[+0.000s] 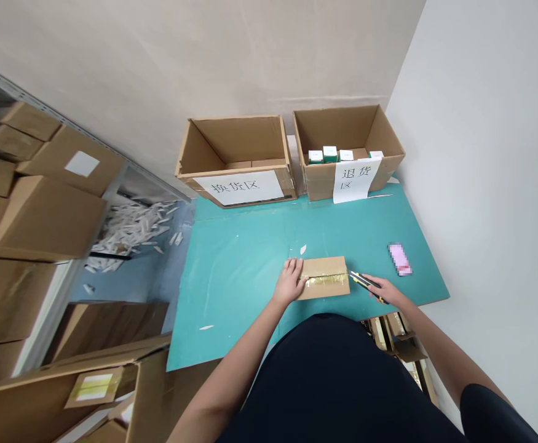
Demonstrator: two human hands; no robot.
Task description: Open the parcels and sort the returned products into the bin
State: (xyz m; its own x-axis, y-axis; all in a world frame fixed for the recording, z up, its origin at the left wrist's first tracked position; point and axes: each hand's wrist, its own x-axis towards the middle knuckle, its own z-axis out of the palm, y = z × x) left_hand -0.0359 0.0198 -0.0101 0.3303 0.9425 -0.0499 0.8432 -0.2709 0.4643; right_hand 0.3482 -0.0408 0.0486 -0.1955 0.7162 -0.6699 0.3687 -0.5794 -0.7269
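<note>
A small taped cardboard box (324,267) lies on the green table (236,258) in front of me. My left hand (291,281) rests over its left end, fingers on the top and the thumb along the tape seam. In my right hand (382,291) is a black and yellow utility knife (361,280), fingers wrapped round its handle. The blade tip points left and meets the right end of the box at the seam. Shiny tape covers the near side of that seam, and a slit shows along part of it.
Two open cartons with paper signs stand at the back, the left one (238,141) and the right one (310,181), which holds several green-and-white small boxes (329,154). A blurred pink item (399,258) lies right. Stacked cartons (42,215) fill the left; a large open carton (151,394) stands near.
</note>
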